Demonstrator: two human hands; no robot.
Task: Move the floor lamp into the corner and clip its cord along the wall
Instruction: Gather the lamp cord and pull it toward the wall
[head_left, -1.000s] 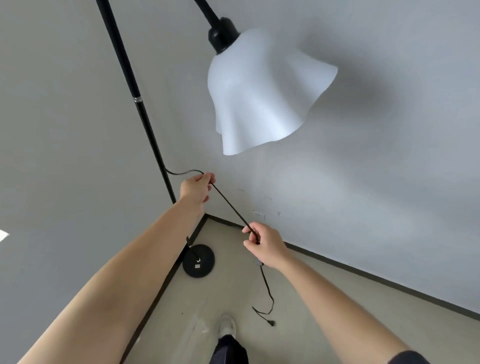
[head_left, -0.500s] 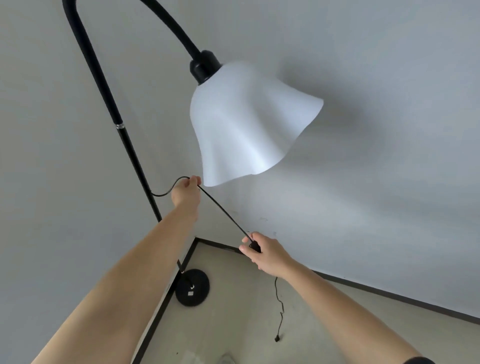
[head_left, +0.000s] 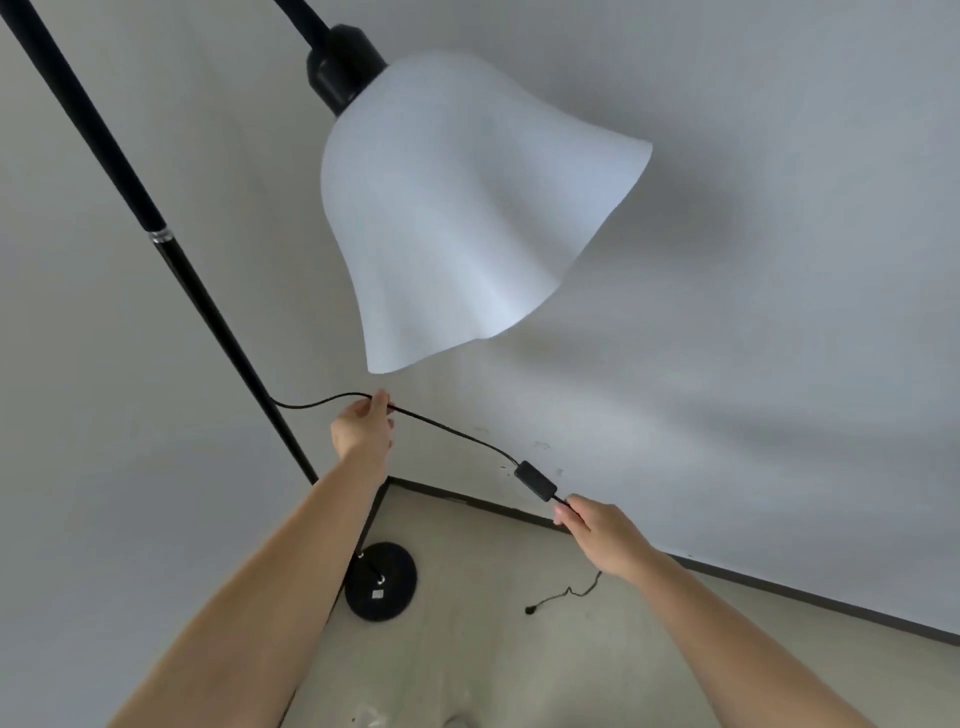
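Both hands, left hand and right hand, pinch the cord (lamp cornered).

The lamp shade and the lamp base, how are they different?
The lamp shade is white; the lamp base is black. The lamp shade hangs high on the curved arm, while the lamp base sits on the floor in the corner. The lamp shade is a wavy bell, the lamp base a flat round disc. Both belong to one floor lamp, joined by the black pole.

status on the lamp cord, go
Left hand and right hand both pinching cord, inline switch between them. Lamp base in corner. Plug end loose on floor. No clips visible.
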